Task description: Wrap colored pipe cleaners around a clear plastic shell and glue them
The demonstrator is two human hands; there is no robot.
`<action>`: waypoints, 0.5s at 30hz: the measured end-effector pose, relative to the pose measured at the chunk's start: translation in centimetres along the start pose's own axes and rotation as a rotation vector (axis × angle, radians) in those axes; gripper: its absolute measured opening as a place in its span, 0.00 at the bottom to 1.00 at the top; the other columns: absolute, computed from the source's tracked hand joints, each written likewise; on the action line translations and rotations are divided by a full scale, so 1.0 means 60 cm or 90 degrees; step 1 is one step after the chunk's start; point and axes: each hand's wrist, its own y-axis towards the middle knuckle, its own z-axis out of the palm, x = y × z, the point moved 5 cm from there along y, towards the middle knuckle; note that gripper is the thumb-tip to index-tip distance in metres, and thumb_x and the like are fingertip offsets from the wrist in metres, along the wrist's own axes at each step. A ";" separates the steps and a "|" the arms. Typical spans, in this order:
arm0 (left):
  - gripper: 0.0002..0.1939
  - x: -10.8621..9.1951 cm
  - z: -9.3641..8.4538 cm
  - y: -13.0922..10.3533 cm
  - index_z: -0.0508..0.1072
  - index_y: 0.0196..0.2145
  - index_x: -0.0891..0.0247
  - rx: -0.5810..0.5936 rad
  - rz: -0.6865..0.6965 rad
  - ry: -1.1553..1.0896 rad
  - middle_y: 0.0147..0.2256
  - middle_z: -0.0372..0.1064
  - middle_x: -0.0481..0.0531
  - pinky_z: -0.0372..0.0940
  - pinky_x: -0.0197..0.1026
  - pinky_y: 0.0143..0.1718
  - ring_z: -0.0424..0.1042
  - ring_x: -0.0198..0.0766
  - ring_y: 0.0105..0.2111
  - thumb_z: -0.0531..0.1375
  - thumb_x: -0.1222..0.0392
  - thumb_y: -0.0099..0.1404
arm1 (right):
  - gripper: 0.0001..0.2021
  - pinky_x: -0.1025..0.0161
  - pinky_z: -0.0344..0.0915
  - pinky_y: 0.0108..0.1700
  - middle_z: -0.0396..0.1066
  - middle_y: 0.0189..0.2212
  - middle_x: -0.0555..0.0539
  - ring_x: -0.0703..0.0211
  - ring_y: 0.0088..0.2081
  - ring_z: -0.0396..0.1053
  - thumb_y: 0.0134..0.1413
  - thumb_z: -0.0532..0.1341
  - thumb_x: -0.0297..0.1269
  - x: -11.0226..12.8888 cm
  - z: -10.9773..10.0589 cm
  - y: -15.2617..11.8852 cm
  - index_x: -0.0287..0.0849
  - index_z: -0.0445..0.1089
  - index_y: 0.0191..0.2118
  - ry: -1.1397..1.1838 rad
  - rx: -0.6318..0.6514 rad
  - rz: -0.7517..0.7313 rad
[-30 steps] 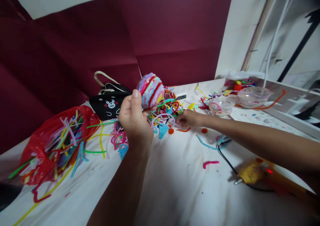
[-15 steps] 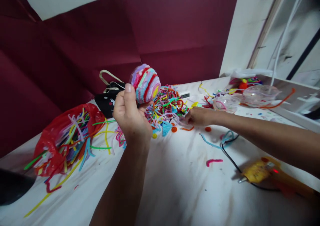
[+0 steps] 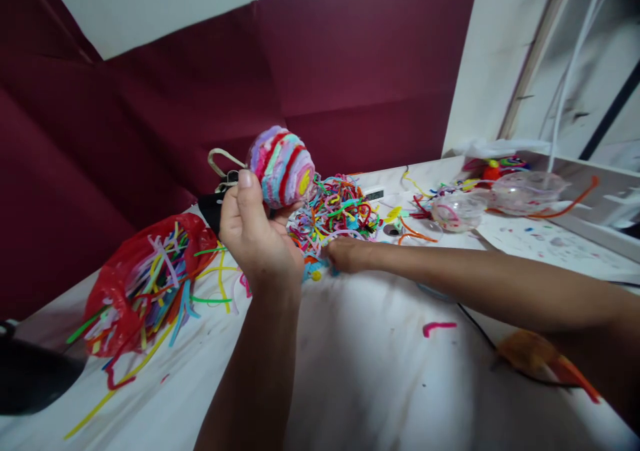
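Note:
My left hand (image 3: 260, 231) is raised, its thumb and fingers closed round a fuzzy ball (image 3: 280, 168) wrapped in stripes of lilac, red, blue and pink pipe cleaner, with a yellow centre facing right. Behind it lies a tangled heap of coloured pipe cleaner pieces (image 3: 335, 204) on the white table (image 3: 360, 384). My right hand (image 3: 345, 254) reaches to the heap's front edge. Its fingers are bunched and point down; they are slightly blurred, and what they pinch, if anything, is hidden. A small yellow disc (image 3: 316, 276) lies just left of them.
A red plastic bag (image 3: 113, 318) of pipe cleaners lies open at left, beside a black object (image 3: 35, 378). Clear plastic half-shells (image 3: 457, 211) stand at right. A yellow glue gun (image 3: 530, 351) with a cord lies partly under my right forearm. A pink piece (image 3: 440, 326) lies in front.
My right hand has moved left along the front of the heap, its forearm now covering the orange discs. My left hand still holds the ball. The view has shifted slightly.

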 end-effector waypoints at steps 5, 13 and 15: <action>0.19 -0.013 -0.003 0.004 0.72 0.31 0.59 -0.013 0.027 -0.011 0.29 0.69 0.43 0.75 0.34 0.25 0.74 0.33 0.28 0.72 0.44 0.64 | 0.21 0.42 0.81 0.59 0.77 0.63 0.39 0.45 0.58 0.80 0.75 0.70 0.46 -0.012 0.009 0.083 0.43 0.75 0.66 0.054 -0.035 0.085; 0.16 -0.024 -0.001 0.001 0.73 0.31 0.57 -0.003 0.027 -0.010 0.29 0.69 0.45 0.75 0.36 0.26 0.73 0.34 0.28 0.70 0.48 0.69 | 0.21 0.43 0.80 0.59 0.77 0.63 0.41 0.42 0.59 0.79 0.75 0.70 0.46 -0.026 0.013 0.115 0.42 0.76 0.65 0.222 -0.053 0.105; 0.17 -0.025 -0.002 0.001 0.72 0.29 0.56 -0.008 0.016 -0.005 0.28 0.68 0.44 0.76 0.36 0.27 0.72 0.34 0.28 0.72 0.48 0.69 | 0.19 0.45 0.81 0.57 0.79 0.60 0.43 0.44 0.56 0.80 0.75 0.70 0.48 -0.036 -0.002 0.096 0.41 0.78 0.62 0.295 -0.052 0.073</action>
